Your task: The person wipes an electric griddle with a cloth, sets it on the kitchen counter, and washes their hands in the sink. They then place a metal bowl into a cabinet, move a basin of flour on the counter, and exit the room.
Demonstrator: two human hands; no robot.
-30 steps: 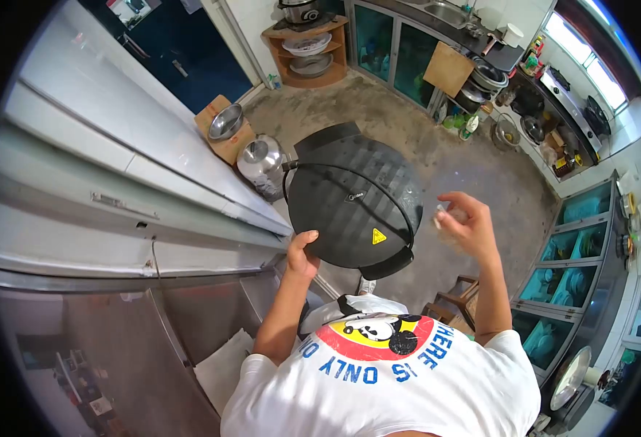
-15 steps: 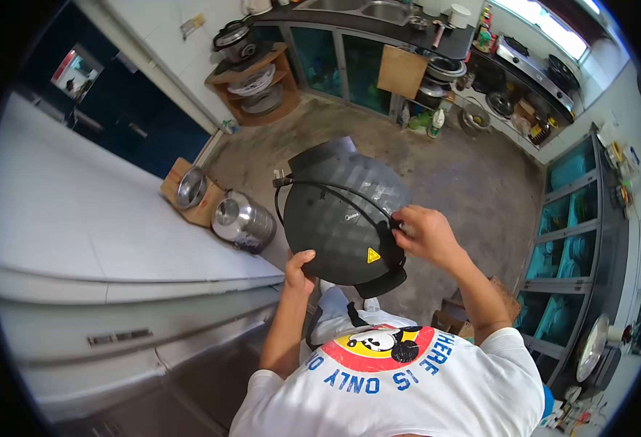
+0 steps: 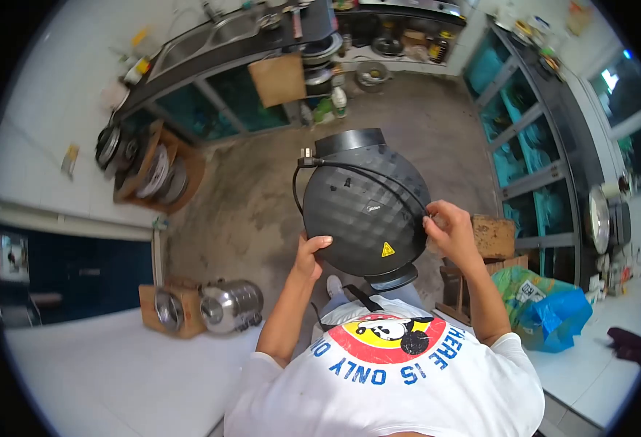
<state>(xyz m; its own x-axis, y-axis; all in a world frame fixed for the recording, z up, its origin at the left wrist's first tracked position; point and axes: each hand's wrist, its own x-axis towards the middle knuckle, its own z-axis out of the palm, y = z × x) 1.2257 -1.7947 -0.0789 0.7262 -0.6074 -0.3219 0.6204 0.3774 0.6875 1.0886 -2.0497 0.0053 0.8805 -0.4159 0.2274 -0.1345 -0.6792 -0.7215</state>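
A round black electric griddle (image 3: pixel 360 222) with a textured lid and a yellow warning sticker is held up in front of my body. My left hand (image 3: pixel 309 256) grips its lower left rim, thumb on top and the other fingers hidden underneath. A black power cord (image 3: pixel 378 175) runs across the lid, and its plug (image 3: pixel 306 156) sticks out at the upper left. At the right rim, my right hand (image 3: pixel 449 229) is closed with its fingers pinched where the cord reaches the edge. The fingertips partly hide what they grip there.
A steel pot (image 3: pixel 233 306) and a metal bowl (image 3: pixel 169 309) on a wooden board stand to the left. Glass-door cabinets (image 3: pixel 524 138) line the right side. Cardboard boxes (image 3: pixel 494 237) and a blue plastic bag (image 3: pixel 553 320) are close by my right arm.
My view has turned to the right, so the room has shifted left. The griddle stays in both hands, slightly turned, and my right hand remains at its right edge.
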